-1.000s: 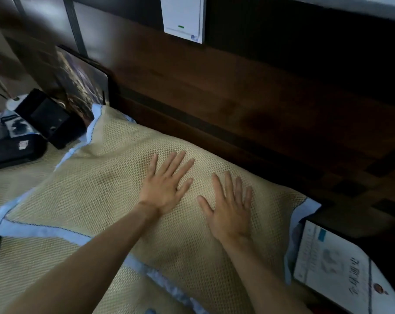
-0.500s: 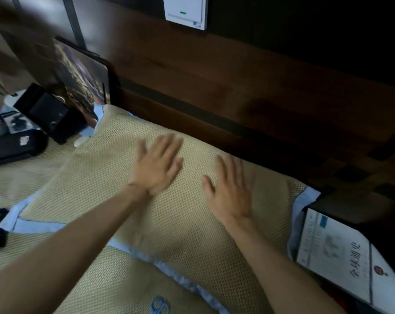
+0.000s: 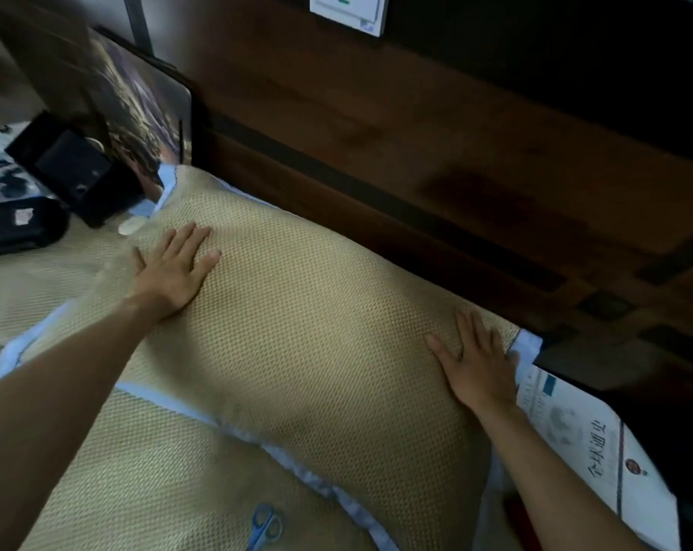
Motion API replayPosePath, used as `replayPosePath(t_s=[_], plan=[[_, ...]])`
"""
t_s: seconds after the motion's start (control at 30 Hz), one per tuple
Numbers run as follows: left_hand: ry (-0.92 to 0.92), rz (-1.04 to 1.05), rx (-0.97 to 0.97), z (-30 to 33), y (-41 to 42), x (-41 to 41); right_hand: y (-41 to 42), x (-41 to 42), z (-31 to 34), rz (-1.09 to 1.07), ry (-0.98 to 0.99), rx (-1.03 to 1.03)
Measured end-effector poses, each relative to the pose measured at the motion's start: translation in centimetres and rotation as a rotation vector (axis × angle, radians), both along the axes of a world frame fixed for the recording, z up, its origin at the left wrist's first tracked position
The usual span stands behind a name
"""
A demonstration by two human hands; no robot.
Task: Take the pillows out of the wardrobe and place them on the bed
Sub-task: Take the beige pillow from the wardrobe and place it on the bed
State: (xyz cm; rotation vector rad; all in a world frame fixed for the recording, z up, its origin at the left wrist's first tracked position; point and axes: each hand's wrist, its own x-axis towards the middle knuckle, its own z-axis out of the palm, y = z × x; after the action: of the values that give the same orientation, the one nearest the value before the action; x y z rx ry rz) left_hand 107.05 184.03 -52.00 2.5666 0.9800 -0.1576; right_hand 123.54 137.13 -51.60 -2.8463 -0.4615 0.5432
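A tan woven pillow (image 3: 317,332) with pale blue trim lies on the bed (image 3: 138,491), its far edge against the dark wooden headboard (image 3: 436,153). My left hand (image 3: 169,268) rests flat on the pillow's left end, fingers spread. Flat on the pillow's right end, beside the blue corner trim, lies my right hand (image 3: 476,363). Neither hand grips anything. No wardrobe is in view.
A white book (image 3: 599,451) lies at the pillow's right. Blue scissors (image 3: 265,526) sit on the bed mat near me. Black cases (image 3: 70,169) and a framed picture (image 3: 138,109) crowd the left corner. A white wall panel (image 3: 348,9) hangs above the headboard.
Both hands have slid apart across the pillow, the left toward its left end and the right toward its right corner. The view has moved closer.
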Motion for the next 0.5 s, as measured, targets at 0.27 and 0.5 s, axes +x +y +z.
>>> replayPosePath(t_s=[0.27, 0.5], plan=[[-0.171, -0.429, 0.305, -1.9, -18.0, 0.5, 8.9, -13.5, -0.7, 0.346, -0.324, 0.12], [-0.067, -0.17, 0.232, -2.1, -6.1, -4.6, -1.7, -11.9, -2.2, 0.174, -0.27, 0.01]])
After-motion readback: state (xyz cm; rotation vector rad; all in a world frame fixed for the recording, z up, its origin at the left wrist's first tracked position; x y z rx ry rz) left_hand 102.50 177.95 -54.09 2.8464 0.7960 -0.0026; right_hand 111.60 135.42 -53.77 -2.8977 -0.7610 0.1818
